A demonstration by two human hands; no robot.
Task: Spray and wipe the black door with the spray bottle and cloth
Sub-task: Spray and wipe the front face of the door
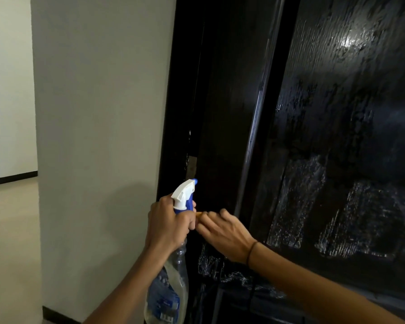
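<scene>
My left hand (167,224) gripped the clear plastic spray bottle (171,277) by its white-and-blue trigger head, near the glossy black wooden door (337,136)'s left edge. My right hand (222,232) pinched something yellowish, perhaps the cloth. Wiping the wet panels seemed next.

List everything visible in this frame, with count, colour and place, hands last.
Glossy black wooden door: one, black with wet streaks, right half.
Black door frame: one, left of the door.
Clear plastic spray bottle with white-and-blue trigger head: one, bottom centre.
Cream wall: one, left of the frame.
Small yellowish item: one, between the hands; unidentifiable.
Dark wristband: one, right wrist.
Left hand: grips the bottle neck.
Right hand: beside the left; grip unclear.
</scene>
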